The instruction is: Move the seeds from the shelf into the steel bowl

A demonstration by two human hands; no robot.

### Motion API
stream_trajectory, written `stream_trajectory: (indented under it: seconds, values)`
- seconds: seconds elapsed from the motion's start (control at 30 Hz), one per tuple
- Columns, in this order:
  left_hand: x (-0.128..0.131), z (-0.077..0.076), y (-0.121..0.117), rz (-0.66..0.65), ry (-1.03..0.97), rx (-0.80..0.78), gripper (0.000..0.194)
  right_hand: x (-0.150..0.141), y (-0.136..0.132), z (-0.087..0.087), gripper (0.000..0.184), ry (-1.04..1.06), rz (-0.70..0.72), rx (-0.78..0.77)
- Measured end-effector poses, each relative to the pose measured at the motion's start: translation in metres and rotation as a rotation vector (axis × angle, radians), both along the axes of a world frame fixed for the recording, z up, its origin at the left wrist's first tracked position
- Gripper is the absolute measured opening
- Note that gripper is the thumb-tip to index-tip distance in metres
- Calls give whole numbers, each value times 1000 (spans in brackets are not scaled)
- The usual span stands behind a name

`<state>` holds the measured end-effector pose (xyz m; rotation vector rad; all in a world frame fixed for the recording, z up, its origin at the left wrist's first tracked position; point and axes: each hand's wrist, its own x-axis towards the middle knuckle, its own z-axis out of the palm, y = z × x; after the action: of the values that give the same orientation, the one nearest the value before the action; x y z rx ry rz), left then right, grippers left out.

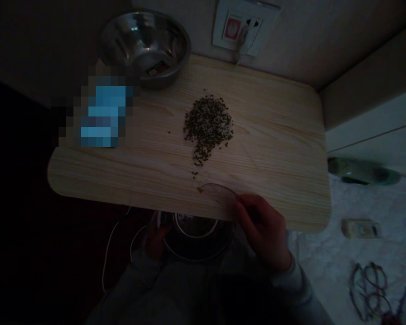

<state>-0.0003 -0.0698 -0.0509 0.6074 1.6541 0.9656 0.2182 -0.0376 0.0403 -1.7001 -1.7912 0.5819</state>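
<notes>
A dim room surrounds a pale wood-grain tabletop [284, 149], with a wall outlet [238, 28] behind it. In the head view, the right hand [262, 230] pinches a clear spoon-like utensil [219, 192] over the near edge, its tip beside a few stray grains. The pile of small dark and pale grains [208, 124] lies beyond, near the middle. Below the edge, the left hand [156, 237] grips the side of a round container [196, 225]. A metal bowl [144, 45] sits at the far left corner, behind a pixelated bright patch [104, 113].
</notes>
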Motion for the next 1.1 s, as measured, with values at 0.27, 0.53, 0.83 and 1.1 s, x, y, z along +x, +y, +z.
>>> stream_trajectory:
  seconds: [0.27,0.53,0.83,1.1]
  values:
    - [-1,-4,-2,38,-6,-31,27,0,5,-2,12,11,29,13]
    - [-3,-6,-5,11,-13,-28,24,1,2,0,12,5,27,17]
    - [1,2,1,9,41,-24,30,1,1,0,10,-19,-3,23]
    - [0,-4,-1,-13,16,15,28,0,1,-2,13,11,-31,46]
